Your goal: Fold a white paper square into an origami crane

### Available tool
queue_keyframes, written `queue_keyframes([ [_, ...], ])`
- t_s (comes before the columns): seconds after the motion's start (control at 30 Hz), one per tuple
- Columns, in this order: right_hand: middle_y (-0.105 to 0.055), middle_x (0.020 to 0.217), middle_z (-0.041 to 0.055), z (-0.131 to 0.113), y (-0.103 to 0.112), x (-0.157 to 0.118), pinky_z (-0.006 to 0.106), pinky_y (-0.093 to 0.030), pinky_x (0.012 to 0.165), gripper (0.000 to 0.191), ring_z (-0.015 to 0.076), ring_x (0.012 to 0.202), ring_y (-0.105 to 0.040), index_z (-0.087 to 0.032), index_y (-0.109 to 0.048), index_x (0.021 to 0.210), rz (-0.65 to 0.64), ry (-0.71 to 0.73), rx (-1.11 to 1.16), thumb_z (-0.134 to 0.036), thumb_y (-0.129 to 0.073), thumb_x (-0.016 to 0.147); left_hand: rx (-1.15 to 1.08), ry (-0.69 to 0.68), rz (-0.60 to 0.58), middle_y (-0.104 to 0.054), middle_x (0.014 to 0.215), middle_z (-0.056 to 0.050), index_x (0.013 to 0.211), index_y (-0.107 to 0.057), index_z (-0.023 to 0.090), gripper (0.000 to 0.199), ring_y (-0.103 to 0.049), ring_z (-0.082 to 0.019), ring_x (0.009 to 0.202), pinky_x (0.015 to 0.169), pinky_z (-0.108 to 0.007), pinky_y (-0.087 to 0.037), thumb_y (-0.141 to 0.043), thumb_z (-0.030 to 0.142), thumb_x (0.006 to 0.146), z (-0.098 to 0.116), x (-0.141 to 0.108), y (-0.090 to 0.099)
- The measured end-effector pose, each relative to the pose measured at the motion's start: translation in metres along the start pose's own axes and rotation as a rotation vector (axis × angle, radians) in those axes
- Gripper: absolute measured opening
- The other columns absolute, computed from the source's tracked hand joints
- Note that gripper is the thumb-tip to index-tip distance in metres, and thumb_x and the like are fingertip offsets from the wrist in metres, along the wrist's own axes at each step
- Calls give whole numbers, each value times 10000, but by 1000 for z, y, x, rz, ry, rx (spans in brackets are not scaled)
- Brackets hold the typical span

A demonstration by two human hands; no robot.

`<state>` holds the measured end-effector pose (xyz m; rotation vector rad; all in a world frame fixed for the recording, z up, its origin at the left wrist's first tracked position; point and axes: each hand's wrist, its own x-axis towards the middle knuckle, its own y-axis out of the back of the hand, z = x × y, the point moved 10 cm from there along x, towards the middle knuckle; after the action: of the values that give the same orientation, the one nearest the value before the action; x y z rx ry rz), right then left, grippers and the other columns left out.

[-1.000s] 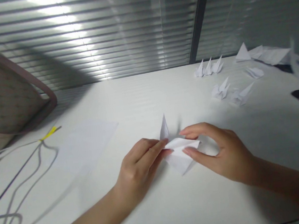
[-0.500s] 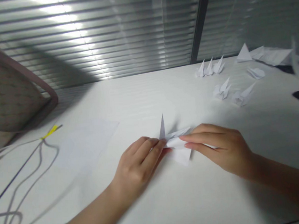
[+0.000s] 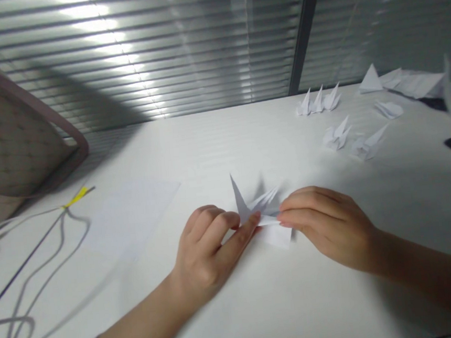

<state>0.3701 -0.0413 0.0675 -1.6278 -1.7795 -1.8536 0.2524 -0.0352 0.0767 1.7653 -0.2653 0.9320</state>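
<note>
A white folded-paper figure (image 3: 277,235) rests on the table in front of me, one narrow point standing up at its left and a wider flap lying toward me. My left hand (image 3: 212,246) pinches its left side, the index finger pressed along the fold. From the other side my right hand (image 3: 333,225) grips the right edge between thumb and fingers. Part of the paper is hidden under the fingertips.
Several finished paper figures (image 3: 318,101) stand at the back right, with folded paper sheets (image 3: 415,83) beyond them. At the left lie a flat paper sheet (image 3: 134,214), a cable (image 3: 61,233) with a yellow tie, and a bag (image 3: 8,125). Window blinds (image 3: 199,50) rise behind the table (image 3: 215,143).
The upright point now leans further left and shows wider. My left hand's fingers have curled back while its index finger presses on the fold. The right fingers have drawn closer together on the edge.
</note>
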Motion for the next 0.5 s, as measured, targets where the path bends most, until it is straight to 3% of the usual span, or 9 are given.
queue_keyframes([
  [0.27,-719,939,62,-13,-7,1,335,-523,773,116,189,876,-626,-136,-658,967,-57,112,-93,-125,-596,869,-72,-5,-24,-573,735,-7,905,-635,167,135,-491,-157,692,648,-329,-462,-640,59,824,6,6,-1],
  [0.5,-705,772,65,-16,-5,6,324,-497,697,163,175,735,-614,-123,-668,828,-47,96,-131,-87,-526,899,-66,-32,-21,-607,709,-3,825,-616,171,127,-487,-157,683,664,-324,-444,-590,49,851,12,11,1],
])
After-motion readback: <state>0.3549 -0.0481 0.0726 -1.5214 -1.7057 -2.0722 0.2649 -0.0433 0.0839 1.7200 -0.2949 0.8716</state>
